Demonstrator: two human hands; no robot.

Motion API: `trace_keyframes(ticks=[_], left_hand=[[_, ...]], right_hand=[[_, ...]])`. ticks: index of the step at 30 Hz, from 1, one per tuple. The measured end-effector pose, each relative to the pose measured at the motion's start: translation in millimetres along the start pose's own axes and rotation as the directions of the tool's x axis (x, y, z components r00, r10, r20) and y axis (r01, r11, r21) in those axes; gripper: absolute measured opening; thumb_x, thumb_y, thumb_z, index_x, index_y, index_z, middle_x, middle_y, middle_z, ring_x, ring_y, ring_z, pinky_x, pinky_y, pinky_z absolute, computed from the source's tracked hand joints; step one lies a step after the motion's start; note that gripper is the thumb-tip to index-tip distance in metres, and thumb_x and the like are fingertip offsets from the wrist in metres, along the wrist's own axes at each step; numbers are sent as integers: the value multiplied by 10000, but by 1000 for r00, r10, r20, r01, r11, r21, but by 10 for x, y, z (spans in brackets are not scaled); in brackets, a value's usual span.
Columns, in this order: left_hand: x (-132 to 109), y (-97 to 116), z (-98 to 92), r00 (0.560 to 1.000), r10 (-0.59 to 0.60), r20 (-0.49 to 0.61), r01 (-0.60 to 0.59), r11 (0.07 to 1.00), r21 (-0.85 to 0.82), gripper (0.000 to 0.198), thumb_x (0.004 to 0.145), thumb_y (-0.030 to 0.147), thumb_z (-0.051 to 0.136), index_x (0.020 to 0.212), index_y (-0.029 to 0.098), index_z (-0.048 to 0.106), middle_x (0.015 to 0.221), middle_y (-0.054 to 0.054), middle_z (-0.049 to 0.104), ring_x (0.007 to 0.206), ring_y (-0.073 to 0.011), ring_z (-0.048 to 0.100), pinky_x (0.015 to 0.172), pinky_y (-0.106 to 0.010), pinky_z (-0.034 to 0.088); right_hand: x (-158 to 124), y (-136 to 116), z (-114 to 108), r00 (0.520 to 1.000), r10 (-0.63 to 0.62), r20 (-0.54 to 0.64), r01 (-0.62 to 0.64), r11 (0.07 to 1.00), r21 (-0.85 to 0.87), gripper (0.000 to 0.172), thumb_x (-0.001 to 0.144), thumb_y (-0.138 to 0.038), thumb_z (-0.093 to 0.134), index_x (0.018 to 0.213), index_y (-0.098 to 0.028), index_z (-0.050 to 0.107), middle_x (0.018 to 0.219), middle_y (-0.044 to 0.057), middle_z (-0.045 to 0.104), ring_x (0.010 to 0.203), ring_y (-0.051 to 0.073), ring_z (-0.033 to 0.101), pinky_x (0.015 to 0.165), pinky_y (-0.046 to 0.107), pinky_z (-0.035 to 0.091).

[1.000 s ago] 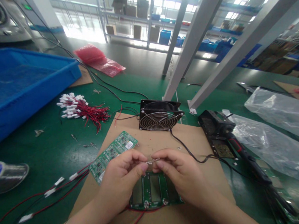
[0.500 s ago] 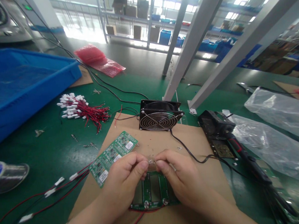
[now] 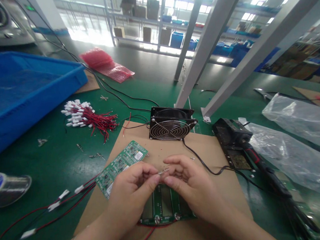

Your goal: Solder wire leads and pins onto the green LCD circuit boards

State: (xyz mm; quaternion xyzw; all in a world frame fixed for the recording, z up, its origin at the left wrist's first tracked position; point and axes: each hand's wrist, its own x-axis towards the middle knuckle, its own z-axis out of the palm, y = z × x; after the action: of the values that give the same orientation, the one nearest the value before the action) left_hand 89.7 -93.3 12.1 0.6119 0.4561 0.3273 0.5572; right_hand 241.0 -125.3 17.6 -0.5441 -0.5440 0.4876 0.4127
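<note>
My left hand (image 3: 138, 187) pinches a small metal coil spring (image 3: 161, 172) between thumb and fingertips. The spring's coils stick out to the right, toward my right hand (image 3: 194, 186). That hand has its thumb and index finger apart around the spring's free end; whether its inner fingers touch the metal I cannot tell. Below both hands lies a green circuit frame (image 3: 167, 218) with rectangular openings and shiny metal contacts along its near edge, partly covered by the hands. A green circuit board panel (image 3: 132, 153) with white labels rests beside my left hand.
Cardboard (image 3: 220, 202) covers the worktop under the boards. Behind stands a black fan (image 3: 172, 124); to the right, a soldering iron (image 3: 267, 171) in its stand. Leftward are a bundle of red wires (image 3: 98, 121), a solder spool (image 3: 10, 188) and a blue bin (image 3: 35, 98).
My right hand's thumb and index finger have spread apart from their pinch at the spring. The left hand stays nearly in place, still pinching.
</note>
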Motion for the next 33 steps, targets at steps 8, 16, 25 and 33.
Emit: trace_keyframes(ticks=[8,16,25,33], left_hand=[[-10,-27,3,999,36,21,-35,999,-29,57,725,193,555,718,175,609,670,-1,615,629,-125,586,580,-224,471],[-10,-52,-6,1000,27,7,-27,1000,5,72,728,216,549,713,174,606,687,-4,603,649,-132,581,591,-232,457],[-5,-5,-17,999,37,19,-38,999,39,84,728,210,544,713,171,617,677,-10,621,641,-134,583,585,-230,454],[5,32,-38,998,58,-14,-57,997,57,73,716,189,569,701,183,640,652,6,628,624,-121,577,587,-219,459]], right_hand=[[-2,-79,-2,1000,-11,-2,10,955,-297,196,810,-207,448,656,-170,563,613,-11,604,583,88,561,550,205,425],[0,-28,15,1000,14,17,-13,998,-61,114,755,-230,534,857,-181,532,711,-9,607,668,102,582,612,223,463],[-8,-59,19,1000,-15,-18,9,956,-293,179,792,-202,488,636,-177,573,587,-30,597,557,77,547,535,194,416],[-8,-30,42,996,-50,-78,34,981,-193,45,741,-163,549,753,-186,585,669,-26,632,611,87,588,570,204,464]])
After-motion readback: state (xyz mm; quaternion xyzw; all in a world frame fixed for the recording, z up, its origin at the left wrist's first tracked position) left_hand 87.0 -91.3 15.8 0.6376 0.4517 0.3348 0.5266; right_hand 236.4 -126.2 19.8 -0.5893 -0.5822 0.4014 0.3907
